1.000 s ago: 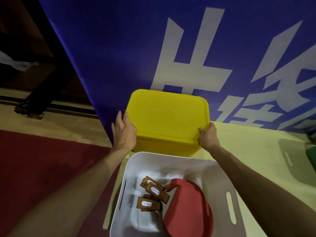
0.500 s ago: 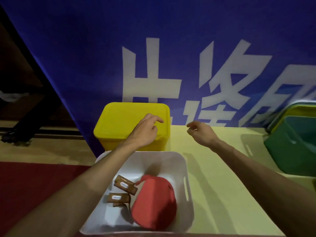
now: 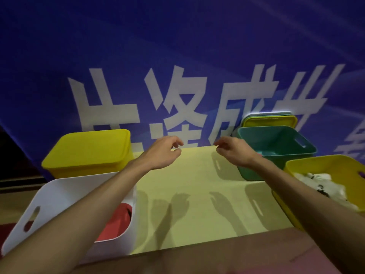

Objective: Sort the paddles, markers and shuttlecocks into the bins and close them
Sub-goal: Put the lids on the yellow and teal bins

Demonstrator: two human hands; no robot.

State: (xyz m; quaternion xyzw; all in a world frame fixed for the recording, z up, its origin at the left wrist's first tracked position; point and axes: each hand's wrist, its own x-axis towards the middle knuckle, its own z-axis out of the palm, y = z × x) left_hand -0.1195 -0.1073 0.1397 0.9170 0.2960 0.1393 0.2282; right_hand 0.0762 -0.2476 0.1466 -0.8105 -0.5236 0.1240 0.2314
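A yellow bin (image 3: pixel 87 155) with its lid on stands at the back left. In front of it an open white bin (image 3: pixel 59 192) holds a red paddle (image 3: pixel 116 222), partly hidden by my left forearm. My left hand (image 3: pixel 164 151) and my right hand (image 3: pixel 231 151) hover side by side above the mat, fingers loosely curled, holding nothing. An open teal bin (image 3: pixel 276 149) stands at the back right. An open yellow bin (image 3: pixel 324 169) at the right edge holds white shuttlecocks (image 3: pixel 316 184).
Lids (image 3: pixel 270 120) lean against the blue banner (image 3: pixel 177 66) behind the teal bin. The bins stand on a pale yellow mat (image 3: pixel 197 204) laid on a red floor (image 3: pixel 217 254). The banner closes off the back.
Both hands have come off the yellow bin's lid and moved right over the mat. The view has swung right, bringing the teal bin, the lids and the shuttlecock bin into sight.
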